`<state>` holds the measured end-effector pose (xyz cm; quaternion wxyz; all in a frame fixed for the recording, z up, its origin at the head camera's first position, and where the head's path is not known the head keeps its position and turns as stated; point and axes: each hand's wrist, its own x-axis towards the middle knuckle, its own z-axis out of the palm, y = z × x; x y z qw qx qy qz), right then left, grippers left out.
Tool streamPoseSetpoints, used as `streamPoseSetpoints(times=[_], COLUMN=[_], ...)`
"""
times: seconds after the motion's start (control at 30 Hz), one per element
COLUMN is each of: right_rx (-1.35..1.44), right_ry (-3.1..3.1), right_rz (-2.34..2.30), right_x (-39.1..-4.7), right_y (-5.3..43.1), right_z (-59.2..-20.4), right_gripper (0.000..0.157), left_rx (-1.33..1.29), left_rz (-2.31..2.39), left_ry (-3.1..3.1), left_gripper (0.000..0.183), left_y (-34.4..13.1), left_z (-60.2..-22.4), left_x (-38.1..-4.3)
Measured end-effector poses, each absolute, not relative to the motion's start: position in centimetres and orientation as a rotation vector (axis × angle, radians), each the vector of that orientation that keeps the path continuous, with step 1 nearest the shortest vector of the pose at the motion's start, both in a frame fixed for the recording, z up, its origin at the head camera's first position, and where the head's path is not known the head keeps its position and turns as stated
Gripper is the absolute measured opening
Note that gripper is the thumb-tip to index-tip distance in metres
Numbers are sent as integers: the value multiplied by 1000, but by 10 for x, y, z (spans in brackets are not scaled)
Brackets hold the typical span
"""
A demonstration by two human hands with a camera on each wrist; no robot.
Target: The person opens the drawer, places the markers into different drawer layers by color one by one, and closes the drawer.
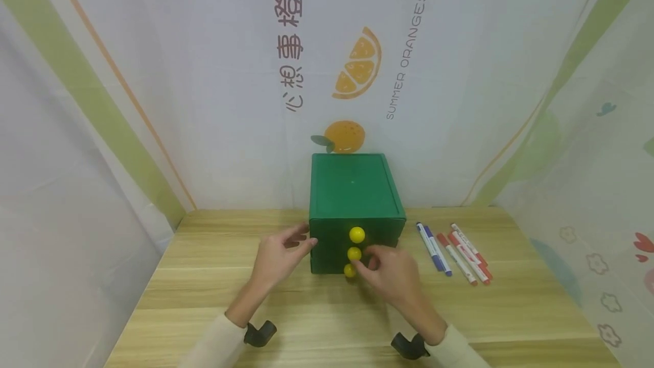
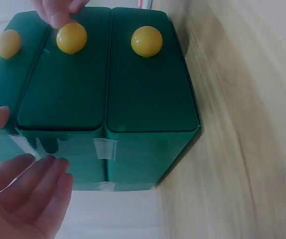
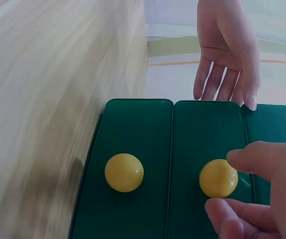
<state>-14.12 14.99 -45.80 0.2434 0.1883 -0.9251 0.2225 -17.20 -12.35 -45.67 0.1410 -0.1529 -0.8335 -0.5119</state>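
A green box of three stacked drawers [image 1: 352,189] stands on the table, each drawer front bearing a round yellow knob. My right hand [image 1: 393,272] pinches the middle knob [image 3: 217,179] between thumb and fingertips. The top knob [image 1: 357,235] and bottom knob [image 3: 124,172] are untouched. All three drawer fronts look level with each other. At the box's left side is my left hand [image 1: 278,255], its fingers extended along the side and the thumb [image 3: 251,102] at the front edge. Clear tape [image 2: 105,148] shows on that side.
Several markers [image 1: 462,254] with blue or red caps lie to the right of the box. A white curtain [image 1: 230,101] printed with oranges hangs behind the wooden table [image 1: 230,266], and more white cloth [image 1: 613,197] hangs at the sides.
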Motion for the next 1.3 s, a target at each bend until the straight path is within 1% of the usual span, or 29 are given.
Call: streamPoseSetpoints(times=[0.23,0.67,0.83,1.0,1.2,1.3], right_rx=[455,409,409,417,406,410], right_ry=[-2555,-2534,-2557,-2549,-2599,-2591], right_rz=[561,584,578,535,444,410], right_x=[-143,-139,-133,-128,-127,-128], right_y=[144,139,139,139,139,138], right_z=[-461,-464,-463,-461,-460,-462], right_gripper=[36,27,28,32,44,46], left_rx=[-423,-450,-450,-452,-457,-462], left_rz=[-1438,-1403,-1399,-1411,-1415,-1412], left_ry=[-2436,-2458,-2458,-2450,-2450,-2448], left_gripper=[34,31,29,28,29,29], left_y=[-121,-123,-123,-124,-124,-124], left_z=[-458,-455,-455,-454,-454,-453], left_x=[-171,-170,-171,-172,-172,-172])
